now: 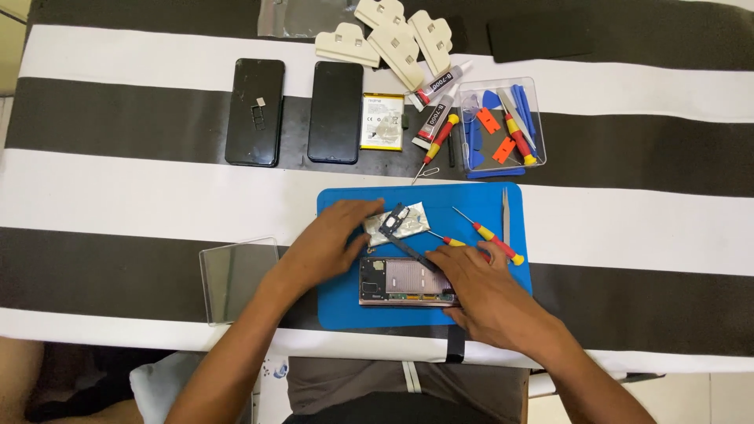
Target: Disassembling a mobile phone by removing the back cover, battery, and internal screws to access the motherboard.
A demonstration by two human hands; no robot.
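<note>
Seen from above, a person sits at the near edge of a surface (141, 188) covered in broad black and white stripes. Nearest, on a blue work mat (338, 302), lies an opened phone (400, 281) with its back off, showing a pale metal plate and a dark corner module. The right hand (483, 294) lies flat over the phone's right end, fingers spread, and seems to grip the yellow handle of a small screwdriver (449, 243) near its fingertips, though the grasp is partly hidden. The left hand (330, 239) rests open and relaxed just left of the phone, its fingers touching a silvery foil pouch (393, 222) with a small dark part on it. Doing this well probably means pinning the phone steady with the palm and keeping loosened parts together on the mat. A second red and yellow screwdriver (488, 234) and grey tweezers (506, 213) lie further right on the mat. A clear plastic lid (236, 279) sits left of the mat. Toward the far edge are two dark phones (255, 111) face down, a white and yellow battery (382, 122) with a printed label, two glue tubes (436, 98) with red and black labels, a clear tray of blue and orange pry tools (503, 126), and cream plastic clamps (393, 39).
</note>
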